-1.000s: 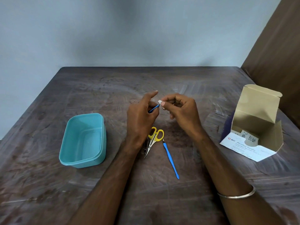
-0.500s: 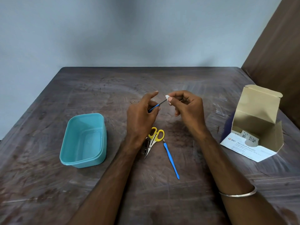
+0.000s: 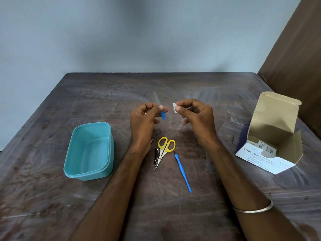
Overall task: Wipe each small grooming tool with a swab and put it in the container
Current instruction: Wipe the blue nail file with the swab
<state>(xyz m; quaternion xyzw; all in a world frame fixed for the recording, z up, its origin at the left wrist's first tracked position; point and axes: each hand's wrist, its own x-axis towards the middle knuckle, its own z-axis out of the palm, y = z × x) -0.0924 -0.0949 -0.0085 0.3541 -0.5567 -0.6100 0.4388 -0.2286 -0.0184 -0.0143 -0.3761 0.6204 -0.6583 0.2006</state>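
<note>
Currently both hands are raised over the dark scuffed wooden table (image 3: 173, 214), just apart from each other. Left hand (image 3: 145, 119) pinches a thin blue-handled grooming tool (image 3: 163, 115): the blue end sticks out below thumb and forefinger, and the blurred metal tip points up and away behind the fingers. Other left fingers are curled in. Right hand (image 3: 194, 115) pinches a small white swab pad (image 3: 174, 107) between thumb and forefinger; the pad pokes out left of the fingertips, near the tool but not touching it. Remaining right fingers are loosely curled.

Open teal plastic container (image 3: 89, 151) sits on the table left of the left forearm, nothing visible inside. Between the forearms lie yellow-handled small scissors (image 3: 165, 150), a metal nail clipper (image 3: 156, 156) touching them on the left, and a second long blue-handled tool (image 3: 183, 172) just right of them. Opened cardboard alcohol swab box (image 3: 271, 136) sits well apart on the right. Thin metal bangle (image 3: 252, 208) on the right wrist.
</note>
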